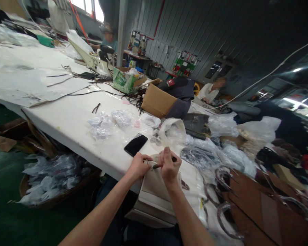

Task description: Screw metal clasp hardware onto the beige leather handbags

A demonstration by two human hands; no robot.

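Observation:
A light beige bag (156, 187) rests at the table's front edge, close to my body. At its upper edge my left hand (139, 166) has its fingers pinched together on the bag. My right hand (169, 166) is wrapped round a dark, slim tool (156, 166), whose tip points left toward the left fingertips. What kind of tool it is cannot be made out. Just beyond my left hand a black phone (136, 145) lies flat on the white table (74, 128).
Clear plastic packets (101, 124) lie behind the phone. Further back are an open cardboard box (157, 100) and a green box (123, 80). Brown bags (267, 205) and wrapped items fill the right. A bin of plastic (53, 177) stands lower left. Two people sit beyond.

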